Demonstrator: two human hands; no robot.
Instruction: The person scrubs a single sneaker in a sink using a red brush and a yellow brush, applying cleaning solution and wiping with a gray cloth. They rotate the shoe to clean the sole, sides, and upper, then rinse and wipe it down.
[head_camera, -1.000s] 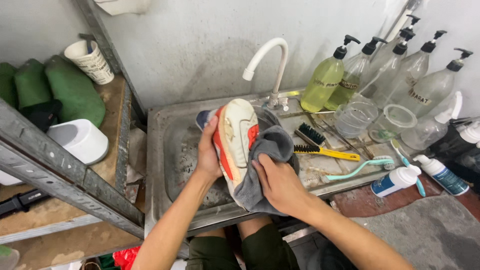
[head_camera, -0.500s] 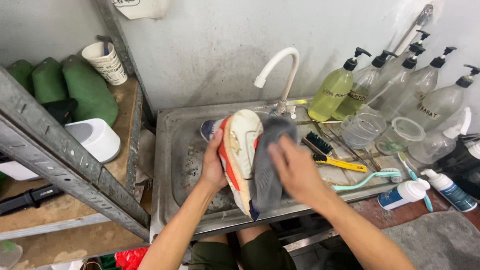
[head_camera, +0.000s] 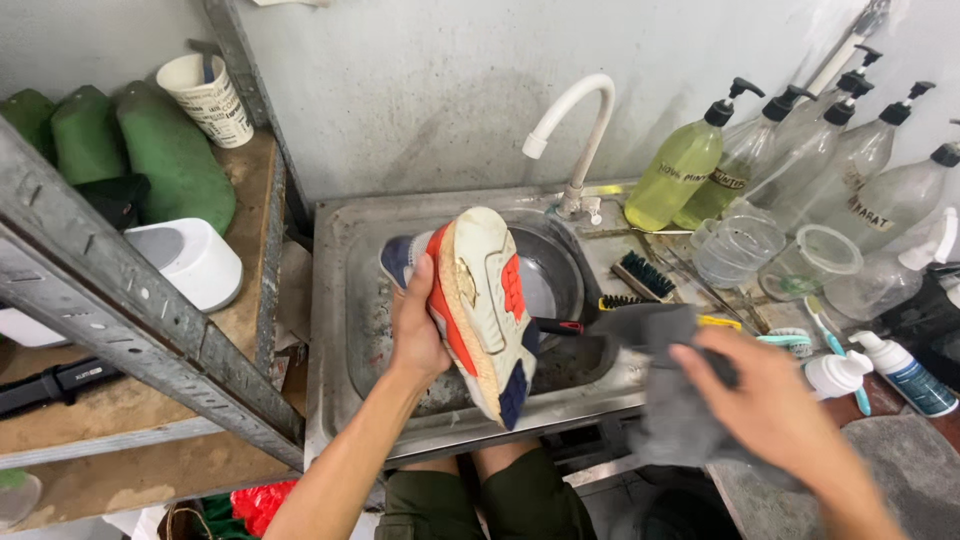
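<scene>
Sneaker over the sink

Sneaker (head_camera: 478, 305) sits sole-up, clamped in left hand (head_camera: 415, 325) fingers above sink (head_camera: 335, 300). Right hand (head_camera: 765, 395) clutches grey cloth (head_camera: 665, 400), well clear. Wet sole, one-handed grip: it could slip into the basin.

Left hand (head_camera: 418, 325): our fingers curl in a firm grasp, forearm raised.
Right hand (head_camera: 770, 400): ours, blurred, fingers clutching.

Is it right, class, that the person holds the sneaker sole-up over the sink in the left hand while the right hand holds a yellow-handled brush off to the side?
Not quite. The right hand holds a grey cloth, not a brush, as the head view shows. The left hand does hold the sneaker sole-up over the sink.
</scene>
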